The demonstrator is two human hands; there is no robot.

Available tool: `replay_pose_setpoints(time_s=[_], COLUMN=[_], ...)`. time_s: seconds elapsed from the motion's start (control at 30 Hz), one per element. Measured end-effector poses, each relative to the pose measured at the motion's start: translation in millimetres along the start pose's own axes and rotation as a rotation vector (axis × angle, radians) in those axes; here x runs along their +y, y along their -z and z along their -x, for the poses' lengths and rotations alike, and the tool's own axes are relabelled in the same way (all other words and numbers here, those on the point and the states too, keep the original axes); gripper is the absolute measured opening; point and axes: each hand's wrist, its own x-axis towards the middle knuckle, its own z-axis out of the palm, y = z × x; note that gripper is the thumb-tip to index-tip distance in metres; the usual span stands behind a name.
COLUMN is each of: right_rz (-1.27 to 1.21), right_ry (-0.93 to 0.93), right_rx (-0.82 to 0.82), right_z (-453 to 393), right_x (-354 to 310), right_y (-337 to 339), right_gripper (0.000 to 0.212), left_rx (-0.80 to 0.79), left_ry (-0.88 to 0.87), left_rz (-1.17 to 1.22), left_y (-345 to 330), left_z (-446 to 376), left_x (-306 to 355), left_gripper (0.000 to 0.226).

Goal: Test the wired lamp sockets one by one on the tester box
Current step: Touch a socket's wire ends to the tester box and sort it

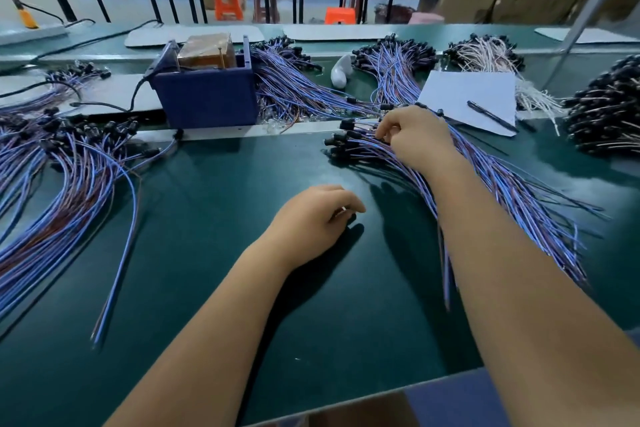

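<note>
Fingers [384,131] of the right hand [414,137] are curled narrow into the bundle of wired sockets [349,142] at right-centre of the bench [214,288], apparently pinching one lead just behind the black socket heads; exact grip is hidden by the knuckles. Left hand [313,218] rests near-centre on the bench w/ fingers loosely curled; something small and dark sits under the fingertips, can't tell what. Bundle's long axis runs from heads at far-left to wire tails at near-right. Tester box [206,94] sits far-left of the bundle, well apart. Right hand is nearer the sockets, left nearer the box. Likely step: pull one socket free, carry it left & far to the box
</note>
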Motion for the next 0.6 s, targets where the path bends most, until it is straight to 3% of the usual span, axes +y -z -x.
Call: replay_pose_setpoints(time_s=[0.1, 0.2, 0.33, 0.47, 0.6], right_rz=[0.247, 0.272, 0.003, -0.326, -0.626], right_ry=[-0.111, -0.2, -0.056, 0.153, 0.15], right_rx=[0.048, 0.145, 0.221, 0.03, -0.151], right_z=[3, 11, 28, 47, 52], right_x=[-10, -27, -75, -126, -154], right_y=[-10, -28, -63, -105, -124], right_gripper=[0.035, 0.033, 0.027, 0.023, 0.023], left_rx=[0.031, 0.149, 0.421, 0.593, 0.589], left_ry=[0.019, 0.097, 0.383, 0.668, 0.956], left_rz=[0.031, 0.008, -0.122, -0.29, -0.397], left_y=[-1, 4, 27, 56, 84], left_z=[0, 0, 0, 18, 40], left_x=[-1, -6, -23, -45, -63], left_gripper=[0.023, 0.021, 0.025, 0.031, 0.039])
